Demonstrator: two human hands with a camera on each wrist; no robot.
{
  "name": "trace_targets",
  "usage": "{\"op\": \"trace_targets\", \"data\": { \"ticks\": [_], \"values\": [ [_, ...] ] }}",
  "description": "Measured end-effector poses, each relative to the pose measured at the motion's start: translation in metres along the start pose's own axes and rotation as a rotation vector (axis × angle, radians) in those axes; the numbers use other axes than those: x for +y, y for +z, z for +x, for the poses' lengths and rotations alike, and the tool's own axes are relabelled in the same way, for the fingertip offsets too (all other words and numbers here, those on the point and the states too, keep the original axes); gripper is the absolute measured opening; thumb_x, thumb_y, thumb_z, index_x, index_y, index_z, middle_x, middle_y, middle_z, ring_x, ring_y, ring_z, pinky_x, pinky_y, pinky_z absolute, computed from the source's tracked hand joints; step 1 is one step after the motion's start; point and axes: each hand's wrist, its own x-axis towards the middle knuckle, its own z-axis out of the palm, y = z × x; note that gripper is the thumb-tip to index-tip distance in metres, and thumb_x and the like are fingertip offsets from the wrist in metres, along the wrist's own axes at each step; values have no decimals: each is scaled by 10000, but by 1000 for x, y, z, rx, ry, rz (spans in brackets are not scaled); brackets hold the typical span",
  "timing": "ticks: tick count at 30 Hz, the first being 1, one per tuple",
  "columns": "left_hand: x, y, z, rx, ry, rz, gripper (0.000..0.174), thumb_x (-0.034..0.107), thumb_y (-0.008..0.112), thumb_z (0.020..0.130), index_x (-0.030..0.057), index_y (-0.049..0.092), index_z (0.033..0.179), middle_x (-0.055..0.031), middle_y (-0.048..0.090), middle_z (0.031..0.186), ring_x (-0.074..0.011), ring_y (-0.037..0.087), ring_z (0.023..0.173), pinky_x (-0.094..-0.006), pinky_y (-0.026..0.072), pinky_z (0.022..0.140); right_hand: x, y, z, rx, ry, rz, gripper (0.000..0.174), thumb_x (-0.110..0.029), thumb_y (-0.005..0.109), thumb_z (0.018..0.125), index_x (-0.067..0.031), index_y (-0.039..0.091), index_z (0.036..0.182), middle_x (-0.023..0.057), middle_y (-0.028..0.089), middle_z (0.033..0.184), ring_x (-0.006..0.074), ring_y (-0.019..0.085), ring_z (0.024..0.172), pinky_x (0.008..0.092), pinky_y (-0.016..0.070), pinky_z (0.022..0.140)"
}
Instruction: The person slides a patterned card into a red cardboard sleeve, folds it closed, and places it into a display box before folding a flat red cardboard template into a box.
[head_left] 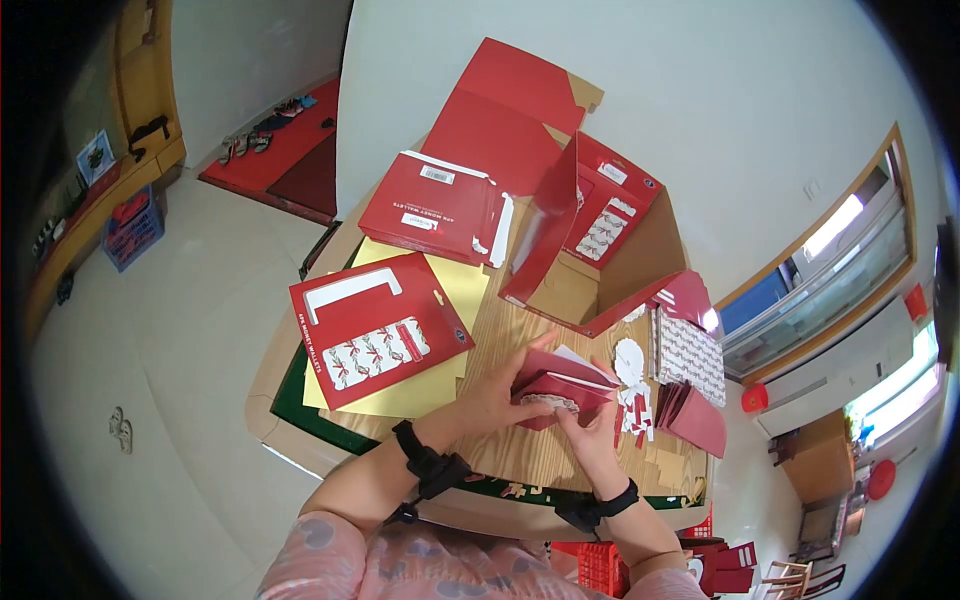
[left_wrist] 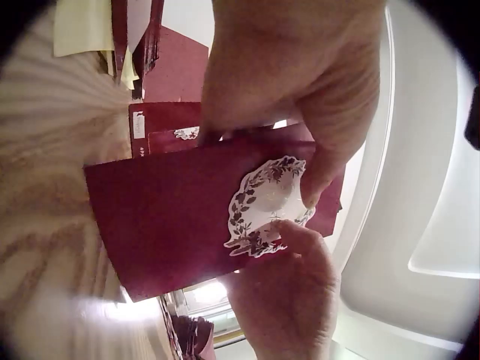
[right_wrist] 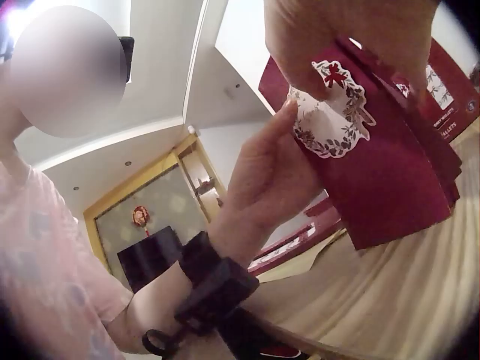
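Both hands hold a few dark red money wallets [head_left: 548, 368] upright over the wooden table. On the near one is a white wreath-shaped cutout [left_wrist: 253, 199] with printed leaves and a red bow [right_wrist: 334, 75]. My left hand [head_left: 487, 400] grips the wallets from the left side, thumb at the cutout's edge. From the right, my right hand [head_left: 597, 440] pinches them, its thumb pressing on the cutout. White paper edges [head_left: 585, 368] show between the wallets in the head view. Part of the cutout is covered by the thumbs.
An open red carton [head_left: 600, 300] stands behind the hands. Flat red packages [head_left: 440, 205] and a printed sleeve [head_left: 375, 285] lie left, over yellow sheets [head_left: 440, 385]. Right are wreath cutouts [head_left: 628, 358], small tags [head_left: 636, 415], patterned wallets [head_left: 690, 360] and red wallets [head_left: 695, 420].
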Motion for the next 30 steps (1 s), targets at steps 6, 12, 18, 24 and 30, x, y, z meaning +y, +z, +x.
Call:
{"op": "trace_targets", "data": {
  "ticks": [6,12,18,24,30],
  "values": [
    [-4,3,-4,-62,-74,174,752,153,647,817,26,162,1378,-122,416,1276,-175,413,1170,-327,331,991,-14,7,-2,21,-9,130,667,89,539,740,-55,235,1316,112,398,1205,200,437,1123,323,371,959],
    [-10,4,-5,28,-199,-28,481,177,616,848,14,392,1242,-83,535,1122,-138,515,1023,-303,417,892,-14,7,-12,58,-24,-38,644,90,543,754,-50,254,1311,137,419,1202,221,434,1139,340,359,967],
    [4,3,-4,15,-187,65,476,171,642,828,21,421,1222,-62,561,1072,-120,530,975,-283,432,864,-57,-8,1,20,-455,-772,591,29,574,736,-16,368,1287,178,426,1256,307,427,1166,425,283,1018],
    [-17,6,-4,28,-160,24,443,123,601,854,16,410,1239,-47,560,1069,-110,519,979,-281,433,862,-67,-18,-1,-93,-439,-944,546,-60,603,755,-20,423,1269,162,460,1227,307,426,1167,473,259,1022],
    [-19,7,-4,-24,-157,-72,422,142,559,884,16,408,1257,-48,568,1064,-96,518,956,-272,435,847,-83,-16,-2,-124,-407,-1005,427,-80,629,762,-11,478,1155,158,528,1054,323,511,984,464,323,973]
  ]
}}
